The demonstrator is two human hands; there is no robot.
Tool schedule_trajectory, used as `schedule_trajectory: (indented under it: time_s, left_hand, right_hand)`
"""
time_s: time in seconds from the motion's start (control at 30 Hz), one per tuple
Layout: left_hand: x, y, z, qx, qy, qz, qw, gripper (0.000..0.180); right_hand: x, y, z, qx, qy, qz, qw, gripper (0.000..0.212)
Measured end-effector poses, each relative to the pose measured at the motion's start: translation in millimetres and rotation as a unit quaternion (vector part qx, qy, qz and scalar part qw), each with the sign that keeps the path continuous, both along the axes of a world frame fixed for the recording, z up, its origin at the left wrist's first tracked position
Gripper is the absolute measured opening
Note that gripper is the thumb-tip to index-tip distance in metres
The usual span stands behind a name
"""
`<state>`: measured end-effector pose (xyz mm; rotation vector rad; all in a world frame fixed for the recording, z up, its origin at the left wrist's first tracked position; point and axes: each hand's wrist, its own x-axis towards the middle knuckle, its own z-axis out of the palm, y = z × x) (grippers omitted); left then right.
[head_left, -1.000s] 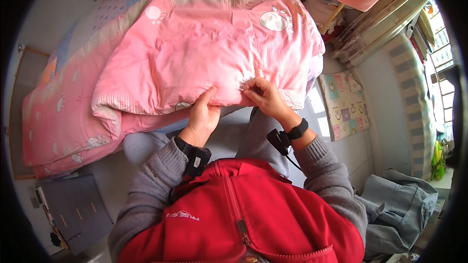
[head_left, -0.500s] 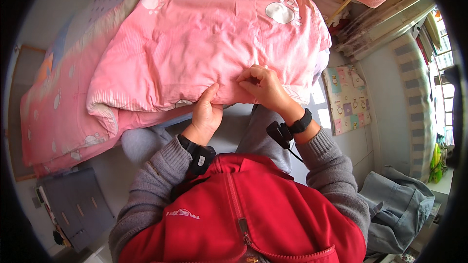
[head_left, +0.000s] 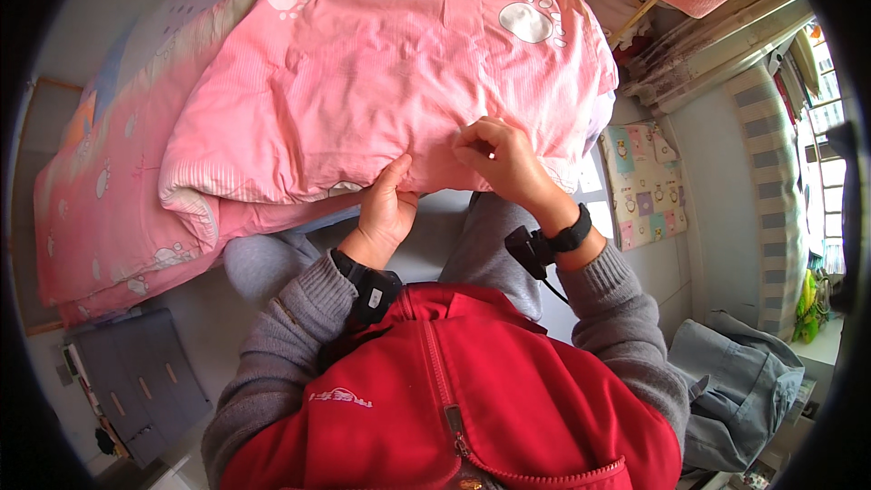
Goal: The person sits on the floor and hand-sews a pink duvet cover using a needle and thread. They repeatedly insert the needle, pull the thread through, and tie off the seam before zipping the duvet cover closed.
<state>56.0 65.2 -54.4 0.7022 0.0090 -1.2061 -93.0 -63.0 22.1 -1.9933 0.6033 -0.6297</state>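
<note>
A pink quilt with white paw prints spreads over the bed, its near edge hanging toward my lap. At that edge my left hand is closed on the quilt, thumb on top and fingers beneath, mostly hidden by the cloth. Just to the right, my right hand is held in a pinch against or barely above the quilt's surface. Whatever sits between its fingertips, if anything, is too small to see. Each wrist wears a black strapped device.
Below the quilt are my grey-trousered knees. A grey cabinet stands at lower left, and a grey cloth heap lies at lower right. A patterned mat leans by the wall, near a striped curtain and window.
My right hand has shifted slightly to the right, its fingers still pinched. The left hand keeps its hold on the quilt's edge.
</note>
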Motion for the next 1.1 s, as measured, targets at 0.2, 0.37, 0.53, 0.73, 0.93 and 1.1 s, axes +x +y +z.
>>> schedule_trajectory:
  time_s: [0.2,0.37,0.53,0.73,0.93,1.1]
  left_hand:
    - [0.4,3.0,-0.2,-0.006,-0.029,0.008,1.000,0.030]
    - [-0.9,2.7,1.2,-0.005,-0.034,0.007,0.999,0.026]
    - [-2.3,3.8,5.0,-0.017,-0.048,0.012,0.999,0.024]
    - [-2.4,4.5,7.8,-0.022,-0.054,0.013,0.998,0.021]
    - [-3.7,3.7,9.2,-0.029,-0.047,0.006,0.998,0.022]
    - [-2.9,5.8,7.7,-0.020,-0.050,0.010,0.998,0.026]
  right_hand:
    - [12.5,0.1,-5.5,-0.043,0.036,-0.013,0.998,0.007]
    - [11.6,-4.3,-1.5,-0.030,0.075,0.008,0.997,0.008]
    - [15.5,-11.9,2.0,0.021,0.119,0.019,0.992,0.009]
    - [8.0,-20.8,11.1,-0.003,0.107,0.042,0.993,0.009]
    - [10.6,-11.2,8.5,-0.050,0.082,0.033,0.995,0.008]
    - [16.2,-6.4,6.5,-0.017,0.074,0.028,0.997,0.009]
